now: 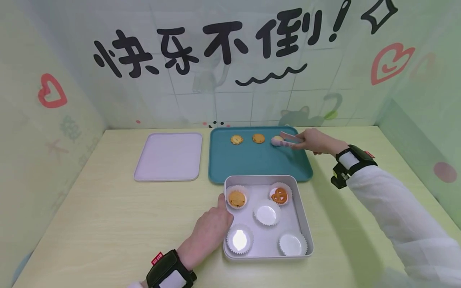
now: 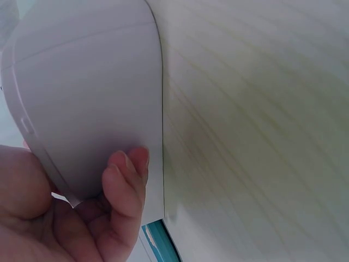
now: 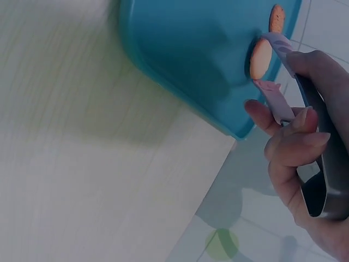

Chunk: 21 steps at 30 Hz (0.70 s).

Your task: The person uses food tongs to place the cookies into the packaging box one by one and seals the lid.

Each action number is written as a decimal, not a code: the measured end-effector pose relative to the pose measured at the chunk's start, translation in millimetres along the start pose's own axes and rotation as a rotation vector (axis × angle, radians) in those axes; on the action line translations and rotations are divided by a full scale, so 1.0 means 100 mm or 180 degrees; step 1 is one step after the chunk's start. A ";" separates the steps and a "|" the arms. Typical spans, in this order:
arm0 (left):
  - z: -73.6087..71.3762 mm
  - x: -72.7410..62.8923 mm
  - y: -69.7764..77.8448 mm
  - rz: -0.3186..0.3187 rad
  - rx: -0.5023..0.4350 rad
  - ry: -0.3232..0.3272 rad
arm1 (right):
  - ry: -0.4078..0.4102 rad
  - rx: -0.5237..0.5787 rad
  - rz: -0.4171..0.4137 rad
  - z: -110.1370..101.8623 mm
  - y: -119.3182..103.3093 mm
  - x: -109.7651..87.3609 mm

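My right hand (image 1: 320,141) holds a pair of small tongs (image 3: 275,101) with pinkish tips. The tips stand on either side of a round cookie (image 3: 261,59) on the teal tray (image 1: 257,166); whether they press it, I cannot tell. A flower-shaped cookie (image 1: 236,139) and another round cookie (image 1: 258,138) lie to its left. My left hand (image 1: 212,224) grips the left wall of a pale square baking pan (image 1: 268,258), fingers against its outside. Inside, one paper cup holds a cookie (image 1: 236,199) and another a pretzel (image 1: 279,196); several cups (image 1: 267,213) hold nothing.
A pale lilac tray (image 1: 168,158) lies to the left of the teal one. Walls with printed lettering and drawings (image 1: 223,40) enclose the wooden table (image 1: 144,224) at the back and sides. The pan stands close against the teal tray's front edge.
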<state>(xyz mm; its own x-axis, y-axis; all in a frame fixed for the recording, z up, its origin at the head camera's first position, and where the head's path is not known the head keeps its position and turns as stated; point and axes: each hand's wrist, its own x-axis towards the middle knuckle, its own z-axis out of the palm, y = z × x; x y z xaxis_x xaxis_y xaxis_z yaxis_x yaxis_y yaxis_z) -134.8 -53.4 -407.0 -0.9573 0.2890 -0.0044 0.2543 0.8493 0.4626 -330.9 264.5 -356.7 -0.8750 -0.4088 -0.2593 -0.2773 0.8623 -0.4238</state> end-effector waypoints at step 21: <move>0.02 0.01 0.01 0.0021 0.0094 0.0011 | 0.0372 -0.0118 -0.0795 -0.02 -0.56 -0.93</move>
<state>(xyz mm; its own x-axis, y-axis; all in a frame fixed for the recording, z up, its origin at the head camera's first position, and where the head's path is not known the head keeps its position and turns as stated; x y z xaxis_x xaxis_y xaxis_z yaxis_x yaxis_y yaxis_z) -135.6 -51.5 -407.9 -0.9560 0.2932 0.0017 0.2646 0.8600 0.4363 -234.5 255.0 -306.9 -0.8170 -0.5746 -0.0480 -0.5025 0.7503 -0.4295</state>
